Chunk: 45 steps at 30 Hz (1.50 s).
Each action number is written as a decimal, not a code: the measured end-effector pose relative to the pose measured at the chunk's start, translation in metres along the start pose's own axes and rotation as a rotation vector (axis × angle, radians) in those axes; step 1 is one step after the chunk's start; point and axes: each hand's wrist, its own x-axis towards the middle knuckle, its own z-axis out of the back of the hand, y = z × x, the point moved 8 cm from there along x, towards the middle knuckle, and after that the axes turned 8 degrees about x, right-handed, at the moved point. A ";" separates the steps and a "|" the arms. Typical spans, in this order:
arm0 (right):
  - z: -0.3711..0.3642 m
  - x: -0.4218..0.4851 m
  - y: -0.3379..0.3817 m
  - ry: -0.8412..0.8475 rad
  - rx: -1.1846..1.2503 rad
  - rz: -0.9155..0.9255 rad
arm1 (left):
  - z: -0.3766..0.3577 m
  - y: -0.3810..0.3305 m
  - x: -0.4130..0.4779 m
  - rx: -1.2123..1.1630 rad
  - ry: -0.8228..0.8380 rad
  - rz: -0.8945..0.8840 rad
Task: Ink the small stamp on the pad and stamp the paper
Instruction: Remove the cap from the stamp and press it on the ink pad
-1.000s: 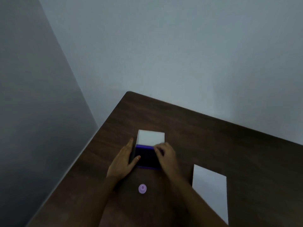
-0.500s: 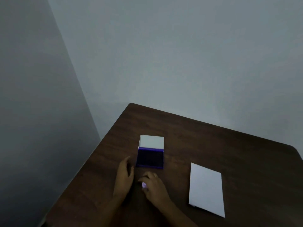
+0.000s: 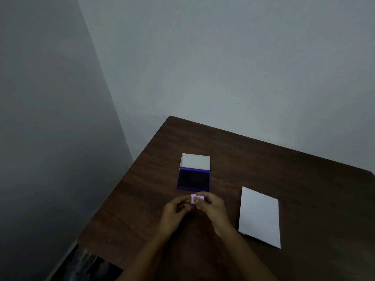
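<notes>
Stamp (image 3: 197, 198) first: the small pink stamp sits up off the dark wooden table (image 3: 284, 169), pinched between the fingertips of both hands just in front of the ink pad (image 3: 193, 180). The right hand (image 3: 211, 206) closes its thumb and forefinger on the stamp's right side and top, and the left hand (image 3: 174, 210) curls in from the other side with its fingertips at the stamp's left edge. In this dim light it is hard to say whether the left hand truly grips the stamp or only steadies it, perhaps to pull off a cap or turn the stamp over. The pad lies open, its dark purple inked face toward the person and its pale lid (image 3: 195, 162) folded back flat behind it. The white paper (image 3: 259, 216) lies well apart to the right, and I see no mark on it.

By my judgement the inking is not yet done; the stamp must still go face down onto the pad and then across to the paper. Several things could go wrong from here. Such a small piece held only by fingertips could slip and roll off toward the near table edge. If the rubber face points the wrong way, the press would ink the handle or the fingers instead. A tilted or light press on the pad would leave a patchy print, and the loose paper could slide under the stamp and smear it, since no hand holds it down
</notes>
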 end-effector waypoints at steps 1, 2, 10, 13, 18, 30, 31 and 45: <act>0.000 -0.001 -0.001 0.024 0.050 -0.023 | -0.001 -0.002 0.000 -0.041 -0.010 0.013; 0.000 -0.001 -0.001 0.051 0.103 -0.043 | -0.001 -0.004 0.001 -0.077 -0.023 0.014; 0.006 -0.002 -0.003 0.080 0.436 -0.167 | -0.007 -0.019 0.011 -0.080 -0.072 -0.064; 0.008 -0.002 0.000 0.080 0.514 -0.184 | -0.004 -0.017 0.014 -0.128 -0.134 -0.003; 0.011 -0.003 0.003 0.102 0.901 -0.297 | 0.012 -0.014 0.018 -0.047 -0.184 -0.006; 0.021 0.001 0.007 0.034 1.115 -0.307 | -0.018 0.007 0.031 0.614 0.018 -0.092; 0.022 0.001 0.007 0.023 1.116 -0.312 | -0.018 0.007 0.032 0.611 0.022 -0.096; 0.035 0.048 0.027 -0.224 0.061 0.000 | 0.032 0.008 0.084 0.616 -0.137 -0.241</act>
